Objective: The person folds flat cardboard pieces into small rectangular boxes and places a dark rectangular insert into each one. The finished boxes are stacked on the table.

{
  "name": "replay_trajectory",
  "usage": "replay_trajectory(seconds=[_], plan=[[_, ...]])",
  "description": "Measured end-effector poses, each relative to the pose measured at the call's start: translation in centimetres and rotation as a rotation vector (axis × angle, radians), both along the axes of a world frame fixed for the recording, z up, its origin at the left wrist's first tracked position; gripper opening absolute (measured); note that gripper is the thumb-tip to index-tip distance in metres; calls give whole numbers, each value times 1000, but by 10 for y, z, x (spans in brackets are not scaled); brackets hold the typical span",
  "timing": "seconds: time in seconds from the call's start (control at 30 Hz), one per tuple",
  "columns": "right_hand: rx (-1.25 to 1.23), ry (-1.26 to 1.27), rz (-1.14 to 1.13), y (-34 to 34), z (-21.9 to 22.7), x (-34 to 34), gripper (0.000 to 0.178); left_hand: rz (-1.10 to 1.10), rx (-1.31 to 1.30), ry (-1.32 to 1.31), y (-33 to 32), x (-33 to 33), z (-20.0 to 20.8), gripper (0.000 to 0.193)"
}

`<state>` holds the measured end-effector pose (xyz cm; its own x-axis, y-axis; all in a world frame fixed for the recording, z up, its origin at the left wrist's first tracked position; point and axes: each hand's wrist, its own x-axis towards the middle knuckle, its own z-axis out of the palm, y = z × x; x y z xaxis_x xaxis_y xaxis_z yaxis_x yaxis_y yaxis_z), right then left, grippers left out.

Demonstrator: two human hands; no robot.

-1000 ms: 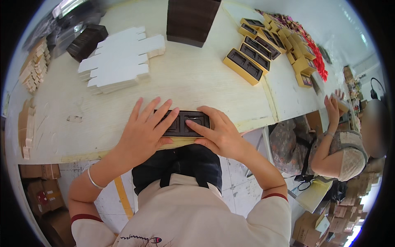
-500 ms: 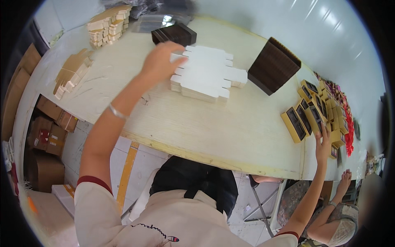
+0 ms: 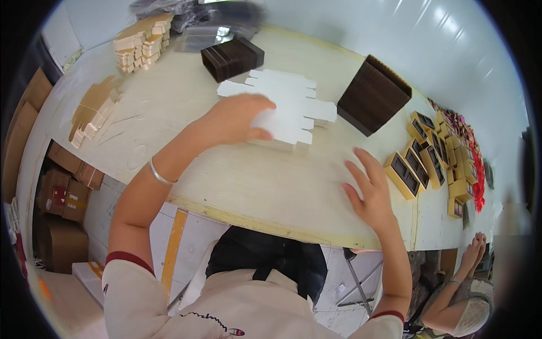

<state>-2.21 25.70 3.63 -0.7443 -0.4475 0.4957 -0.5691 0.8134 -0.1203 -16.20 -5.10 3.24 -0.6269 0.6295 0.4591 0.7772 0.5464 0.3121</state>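
Observation:
A stack of flat white carton blanks (image 3: 285, 104) with cut tabs lies at the middle of the table. Over its left side is my left hand (image 3: 234, 120), thumb and fingers apart; whether the fingertips touch the top blank is hard to tell. My right hand (image 3: 370, 192) hovers above the table to the right, fingers spread and holding nothing. Closest to it are several small gold boxes (image 3: 401, 176) with dark inserts, grouped on the right. Behind the blanks a dark brown box sleeve (image 3: 232, 58) lies on its side, and a larger dark brown sleeve (image 3: 375, 96) is to their right.
Two piles of tan-topped carton blanks, a tall one (image 3: 142, 42) and a low one (image 3: 96, 110), lie at the left. Clear plastic sheets (image 3: 202, 39) are at the back. Red ribbon-like material (image 3: 479, 189) lies far right. A co-worker's forearms (image 3: 464, 265) show at the lower right.
My right hand has left the gold boxes and come left toward the blanks. My left hand has moved nearer and right, from the stack's far left corner to over its near left part.

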Motion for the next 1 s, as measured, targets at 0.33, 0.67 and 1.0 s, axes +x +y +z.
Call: replay_trajectory(seconds=[0.33, 0.67, 1.0], plan=[[-139, 21, 74, -33, 4, -14, 37, 4, -269, -75, 1, 1, 38, 19], [-112, 80, 155, -18, -27, 112, 40, -444, 24, 167, 36, 185, -8, 19], [-53, 53, 32, -34, -56, 112, 39, -262, -68, 69, 62, 167, -36, 16]])
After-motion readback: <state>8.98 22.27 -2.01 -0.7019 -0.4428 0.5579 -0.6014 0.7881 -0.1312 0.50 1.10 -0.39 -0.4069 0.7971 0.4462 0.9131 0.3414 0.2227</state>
